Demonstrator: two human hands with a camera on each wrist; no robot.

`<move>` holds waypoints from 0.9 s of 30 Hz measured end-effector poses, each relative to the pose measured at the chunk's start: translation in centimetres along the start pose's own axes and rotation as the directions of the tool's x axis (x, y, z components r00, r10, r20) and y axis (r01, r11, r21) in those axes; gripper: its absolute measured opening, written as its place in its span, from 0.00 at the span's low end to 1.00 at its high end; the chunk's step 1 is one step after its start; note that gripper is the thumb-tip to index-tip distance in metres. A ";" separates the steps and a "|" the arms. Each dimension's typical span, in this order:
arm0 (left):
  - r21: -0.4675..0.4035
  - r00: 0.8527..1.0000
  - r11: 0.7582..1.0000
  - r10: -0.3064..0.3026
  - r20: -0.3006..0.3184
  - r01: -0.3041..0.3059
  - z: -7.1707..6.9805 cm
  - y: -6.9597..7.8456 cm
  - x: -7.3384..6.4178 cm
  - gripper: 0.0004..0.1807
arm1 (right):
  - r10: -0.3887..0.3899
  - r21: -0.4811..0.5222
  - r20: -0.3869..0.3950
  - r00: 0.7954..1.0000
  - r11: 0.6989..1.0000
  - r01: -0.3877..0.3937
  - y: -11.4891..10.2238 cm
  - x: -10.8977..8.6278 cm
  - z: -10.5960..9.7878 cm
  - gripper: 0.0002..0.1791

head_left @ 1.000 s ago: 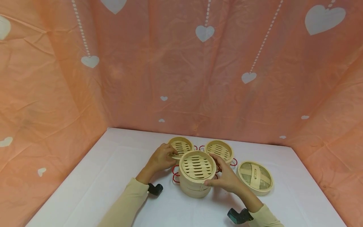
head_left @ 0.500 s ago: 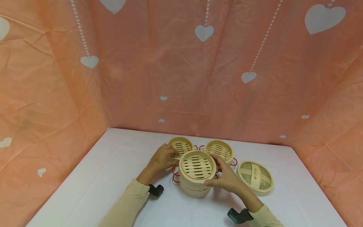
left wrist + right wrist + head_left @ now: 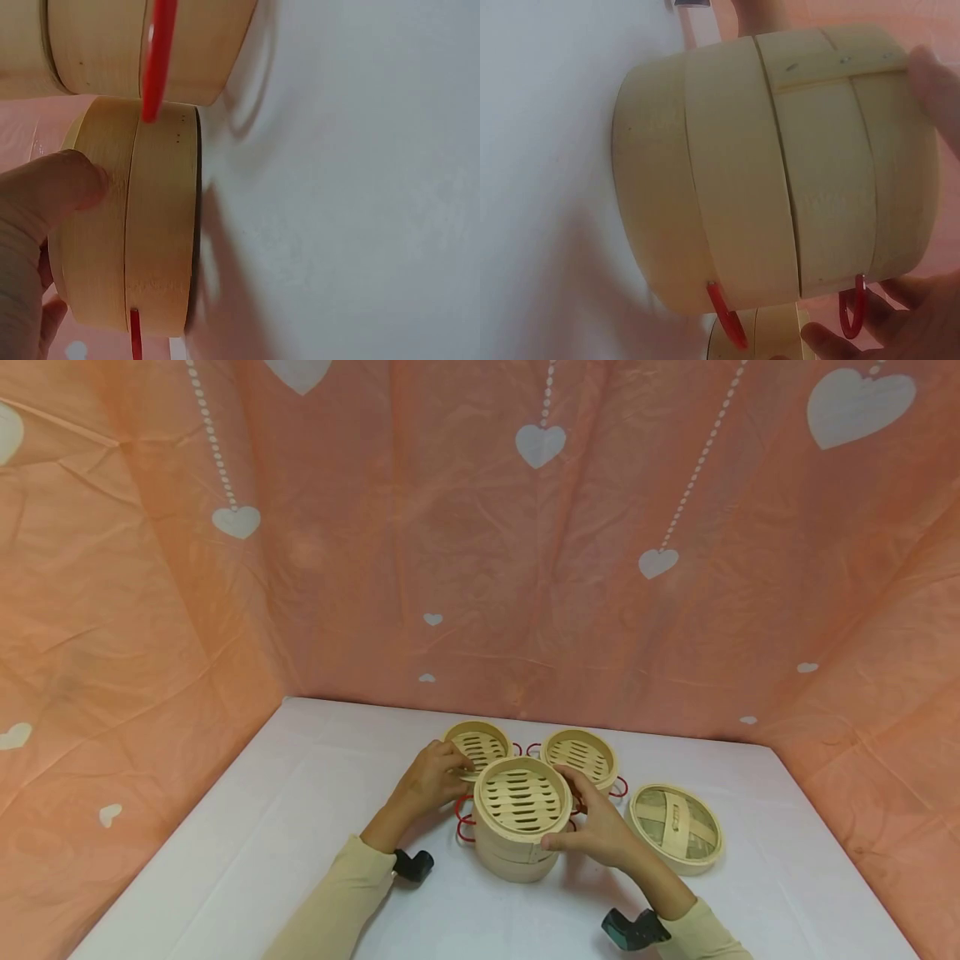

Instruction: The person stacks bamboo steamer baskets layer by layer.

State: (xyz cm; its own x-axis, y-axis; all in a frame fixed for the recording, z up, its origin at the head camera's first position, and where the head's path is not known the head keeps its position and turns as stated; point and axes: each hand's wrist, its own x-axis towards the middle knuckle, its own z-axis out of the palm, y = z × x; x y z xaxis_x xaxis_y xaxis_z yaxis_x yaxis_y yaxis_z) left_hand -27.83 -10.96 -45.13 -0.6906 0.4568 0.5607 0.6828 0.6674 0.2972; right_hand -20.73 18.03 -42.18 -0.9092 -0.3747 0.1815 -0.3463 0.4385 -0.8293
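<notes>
Two round bamboo steamer baskets form a stack [image 3: 517,852] at the front of the group, with slatted floors and red side handles. My right hand [image 3: 600,833] grips the upper basket [image 3: 825,172], thumb on the near side and fingers round the far right. My left hand [image 3: 429,778] holds the rim of the back-left steamer basket [image 3: 482,747]. In the left wrist view its thumb [image 3: 64,184] presses the outer wall of that basket; the other fingers are mostly hidden. Whether this basket's base touches the table, I cannot tell.
Behind the stack on the right stands another steamer basket [image 3: 579,755] with red handles. A woven bamboo lid [image 3: 677,828] lies right of my right hand. Everything is on a white-covered table [image 3: 247,852], enclosed by orange cloth [image 3: 480,568] printed with hearts.
My left hand has shifted very slightly to the right at the back-left basket's rim. The right hand and the stack have stayed in place.
</notes>
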 end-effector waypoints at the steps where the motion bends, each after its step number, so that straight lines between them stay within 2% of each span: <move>1: 0.000 1.000 1.000 0.001 -0.002 -0.001 0.0 0.1 0.0 0.14 | -0.004 -0.001 -0.001 1.000 1.000 0.004 0.0 0.0 0.0 0.57; 9: 0.013 0.999 1.000 0.001 -0.037 0.000 -0.5 0.4 0.1 0.14 | -0.004 -0.014 -0.002 1.000 1.000 0.004 0.1 0.1 -0.1 0.57; 16: 0.042 0.998 0.999 0.011 -0.069 -0.008 -0.7 0.0 0.1 0.14 | -0.003 -0.026 -0.001 1.000 1.000 0.003 0.0 0.1 -0.1 0.58; 27: 0.056 0.994 0.998 -0.019 -0.104 0.025 -1.8 0.3 -0.1 0.14 | -0.009 -0.023 -0.005 1.000 1.000 0.009 0.0 0.0 0.0 0.57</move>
State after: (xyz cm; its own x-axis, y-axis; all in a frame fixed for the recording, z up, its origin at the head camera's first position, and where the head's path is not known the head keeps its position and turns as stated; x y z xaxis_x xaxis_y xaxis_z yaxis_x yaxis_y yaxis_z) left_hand -27.14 -11.89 -43.68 -0.6747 0.3806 0.6324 0.6511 0.7104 0.2671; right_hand -20.76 18.03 -42.13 -0.9071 -0.3749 0.1913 -0.3594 0.4535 -0.8156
